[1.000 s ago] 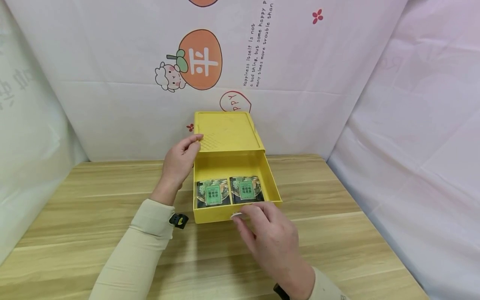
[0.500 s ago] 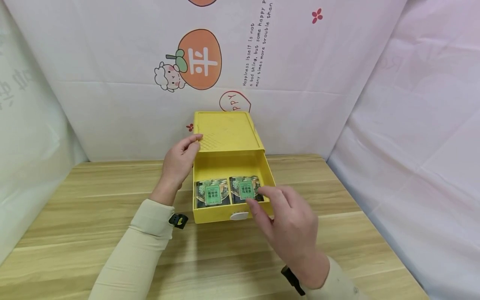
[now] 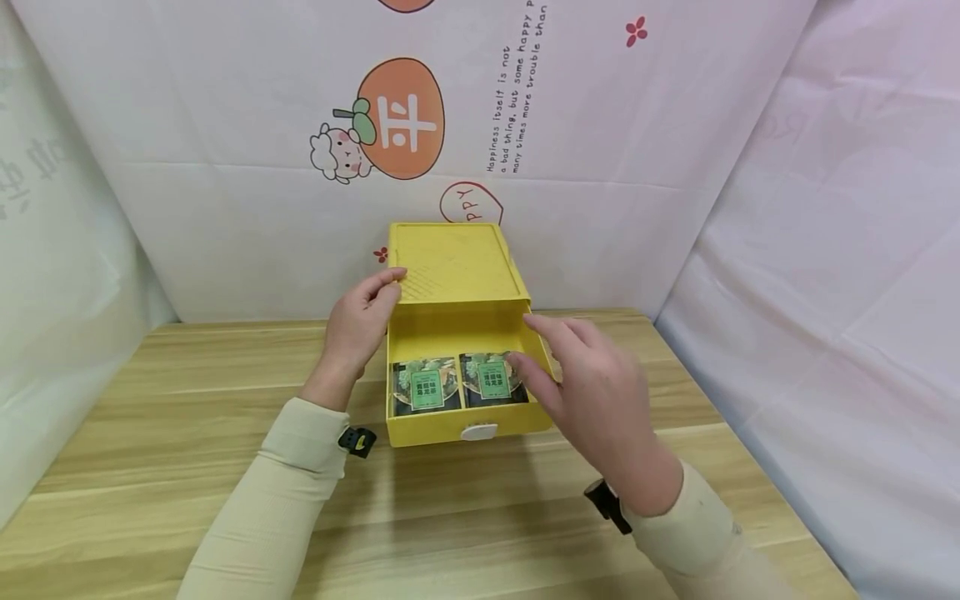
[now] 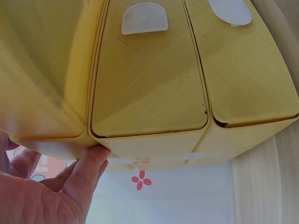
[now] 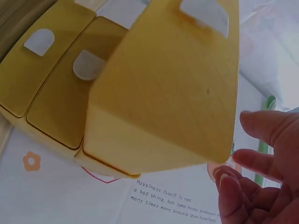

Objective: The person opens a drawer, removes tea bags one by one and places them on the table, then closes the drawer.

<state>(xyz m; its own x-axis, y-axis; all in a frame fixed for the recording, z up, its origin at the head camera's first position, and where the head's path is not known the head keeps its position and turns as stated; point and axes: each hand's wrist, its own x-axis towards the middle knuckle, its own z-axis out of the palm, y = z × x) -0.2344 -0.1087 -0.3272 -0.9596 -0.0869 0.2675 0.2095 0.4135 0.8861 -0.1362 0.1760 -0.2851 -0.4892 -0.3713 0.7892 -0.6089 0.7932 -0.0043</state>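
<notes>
A yellow drawer cabinet stands against the backdrop, its top drawer pulled out toward me. Two dark green tea packets lie side by side at the drawer's front, a left packet and a right packet. My left hand rests at the cabinet's upper left edge; in the left wrist view a fairly straight finger lies against its side. My right hand, holding nothing, is over the drawer's right wall with thumb and fingers spread apart. Its thumb tip overlaps the right packet in the head view.
Beneath the pulled-out drawer are two closed drawers, a middle drawer and a lower drawer, with white tabs. The cabinet is on a wood-grain table. A printed white cloth hangs close behind, with more cloth at both sides.
My right hand has let go of the drawer's white tab and moved up, rightward and farther over the drawer's right wall. My left hand, the drawer and packets stay put.
</notes>
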